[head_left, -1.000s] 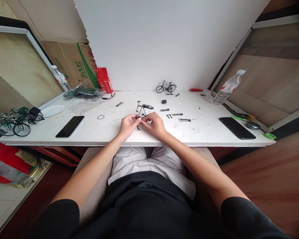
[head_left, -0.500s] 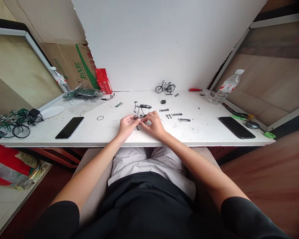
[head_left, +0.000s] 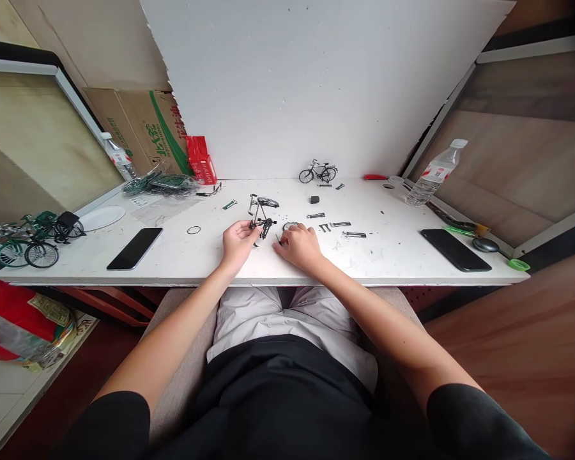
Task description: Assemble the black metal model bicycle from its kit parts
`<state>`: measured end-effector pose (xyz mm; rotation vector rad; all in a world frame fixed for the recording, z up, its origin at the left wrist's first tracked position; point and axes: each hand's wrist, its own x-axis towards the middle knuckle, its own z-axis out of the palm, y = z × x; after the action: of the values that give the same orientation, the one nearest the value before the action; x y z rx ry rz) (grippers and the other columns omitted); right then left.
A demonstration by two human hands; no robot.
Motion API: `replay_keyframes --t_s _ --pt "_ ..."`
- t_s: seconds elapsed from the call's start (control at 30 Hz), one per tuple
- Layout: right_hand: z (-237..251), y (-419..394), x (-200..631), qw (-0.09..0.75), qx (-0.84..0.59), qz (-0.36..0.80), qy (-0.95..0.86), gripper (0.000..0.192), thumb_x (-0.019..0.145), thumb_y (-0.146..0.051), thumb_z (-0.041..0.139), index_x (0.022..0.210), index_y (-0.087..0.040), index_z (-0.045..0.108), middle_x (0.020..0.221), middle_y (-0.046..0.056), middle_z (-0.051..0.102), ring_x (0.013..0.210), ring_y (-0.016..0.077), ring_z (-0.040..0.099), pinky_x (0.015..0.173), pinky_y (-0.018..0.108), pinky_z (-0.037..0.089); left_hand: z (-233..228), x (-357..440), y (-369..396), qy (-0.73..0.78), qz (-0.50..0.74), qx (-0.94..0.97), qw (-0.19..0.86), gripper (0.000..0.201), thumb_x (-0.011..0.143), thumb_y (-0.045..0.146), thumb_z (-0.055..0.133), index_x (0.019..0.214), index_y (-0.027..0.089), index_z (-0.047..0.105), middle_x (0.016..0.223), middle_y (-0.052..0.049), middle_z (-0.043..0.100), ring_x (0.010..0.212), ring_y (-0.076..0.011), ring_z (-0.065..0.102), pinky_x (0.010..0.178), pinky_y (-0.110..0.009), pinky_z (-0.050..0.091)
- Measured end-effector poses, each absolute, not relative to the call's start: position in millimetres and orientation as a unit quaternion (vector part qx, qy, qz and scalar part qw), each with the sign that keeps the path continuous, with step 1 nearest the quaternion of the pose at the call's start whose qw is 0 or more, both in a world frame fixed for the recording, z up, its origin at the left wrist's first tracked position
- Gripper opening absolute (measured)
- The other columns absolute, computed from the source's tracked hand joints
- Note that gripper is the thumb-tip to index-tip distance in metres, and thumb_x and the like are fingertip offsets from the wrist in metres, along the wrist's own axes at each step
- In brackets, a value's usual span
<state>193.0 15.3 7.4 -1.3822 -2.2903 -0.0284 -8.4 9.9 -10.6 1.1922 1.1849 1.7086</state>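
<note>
My left hand [head_left: 237,241] holds a small black model bicycle frame [head_left: 261,216] with handlebars and saddle, lifted a little over the white table [head_left: 182,259]. My right hand [head_left: 301,246] rests on the table just right of it, fingers curled around a tiny dark part [head_left: 278,241]. A small wheel [head_left: 290,225] lies on the table just beyond that hand. Several small metal parts [head_left: 341,225] lie in a loose row to the right.
A finished black model bicycle [head_left: 319,172] stands at the back. Phones lie left [head_left: 135,248] and right [head_left: 455,250]. A water bottle [head_left: 430,174], tools and a green cap [head_left: 518,264] sit at the right edge. Bagged parts [head_left: 160,184], a black ring [head_left: 194,230] and green model bicycles [head_left: 29,239] are left.
My hands have parted: the left now holds the frame alone, slightly to the left, and the right has dropped to the table with a small part. A wheel now shows behind it.
</note>
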Motion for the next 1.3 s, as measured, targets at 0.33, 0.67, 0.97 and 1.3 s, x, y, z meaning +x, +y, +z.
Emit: replay_keyframes --t_s 0.33,0.67,0.97,1.3 --pt "1.2 22.3 195.1 0.235 -0.500 -0.015 -0.833 0.017 0.110 -0.020 0.056 0.111 -0.016 0.073 0.113 0.021 0.079 0.110 0.0367 0.065 0.088 0.046 0.048 -11.5 -7.9 10.1 0.462 0.674 0.459 0.349 0.049 0.073 0.042 0.096 0.107 0.014 0.076 0.112 -0.016 0.083 0.100 -0.0234 0.080 0.099 -0.039 0.063" --pt "-7.2 33.6 198.3 0.502 -0.364 0.124 -0.774 0.023 0.110 -0.025 0.055 0.113 -0.024 0.078 0.113 0.010 0.082 0.104 0.0260 0.074 0.091 0.041 0.058 -14.2 -9.1 11.7 0.467 0.682 0.431 0.361 0.046 0.073 0.040 0.097 0.107 0.014 0.078 0.108 -0.015 0.084 0.097 -0.0224 0.080 0.098 -0.040 0.063" --pt "-7.2 26.6 194.8 0.494 -0.304 0.095 -0.809 0.027 0.112 -0.034 0.061 0.123 -0.028 0.085 0.114 0.010 0.085 0.103 0.0260 0.078 0.097 0.044 0.062 -12.0 -5.8 6.8 0.462 0.660 0.464 0.368 0.045 0.073 0.041 0.097 0.104 0.014 0.078 0.111 -0.017 0.084 0.101 -0.0259 0.082 0.097 -0.040 0.064" --pt "-7.8 25.5 194.6 0.492 -0.317 0.084 -0.806 0.030 0.113 -0.040 0.059 0.124 -0.028 0.085 0.111 0.010 0.085 0.098 0.0266 0.077 0.093 0.045 0.062 -10.7 -3.8 4.9 0.472 0.658 0.476 0.343 0.044 0.073 0.044 0.098 0.099 0.015 0.079 0.103 -0.016 0.085 0.096 -0.0263 0.081 0.091 -0.040 0.065"
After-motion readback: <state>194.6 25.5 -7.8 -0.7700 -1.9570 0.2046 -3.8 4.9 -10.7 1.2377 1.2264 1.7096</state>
